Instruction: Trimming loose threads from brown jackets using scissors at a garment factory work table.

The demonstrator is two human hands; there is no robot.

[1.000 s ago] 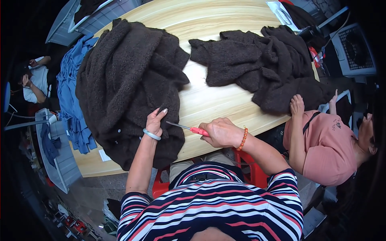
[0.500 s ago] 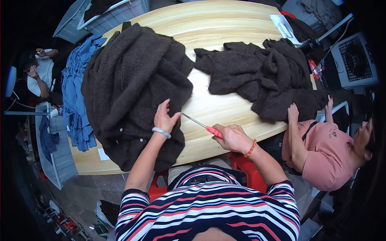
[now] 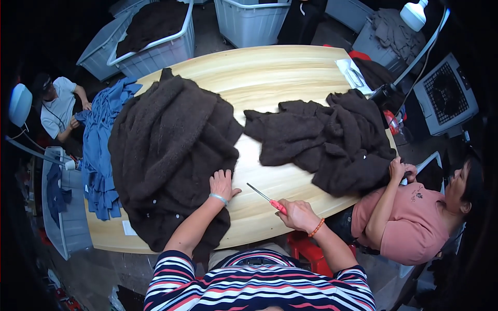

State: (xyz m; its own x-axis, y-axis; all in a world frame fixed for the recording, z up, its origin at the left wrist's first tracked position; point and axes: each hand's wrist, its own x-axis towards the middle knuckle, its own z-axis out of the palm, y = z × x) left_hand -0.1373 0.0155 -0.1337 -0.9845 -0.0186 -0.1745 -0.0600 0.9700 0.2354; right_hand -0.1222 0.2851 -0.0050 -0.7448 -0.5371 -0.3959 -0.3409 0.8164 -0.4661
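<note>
A large heap of dark brown knitted fabric point(image 3: 171, 135) covers the left-centre of the wooden table. On its right edge rests my left hand point(image 3: 222, 187), palm down with fingers stretched out and thumb apart. My right hand point(image 3: 296, 213) is closed round the red handle of a slim metal-shafted tool point(image 3: 262, 192); its exact kind does not show. The shaft points up and left over the bare wood, apart from the fabric. Farther right lies a second dark brown knitted pile point(image 3: 321, 135), with the co-worker's hands at its near right end.
A person in pink point(image 3: 404, 223) sits at the right; another in white point(image 3: 59, 106) is at the far left beside blue fabric point(image 3: 101, 140). Grey bins point(image 3: 251, 20) stand behind the wooden table point(image 3: 249, 67). A lamp point(image 3: 414, 15) leans in at the right.
The view has tilted up, showing more bins. My left hand's fingers have flattened onto the fabric; the tool has moved away from that hand. The co-worker's hands have come together.
</note>
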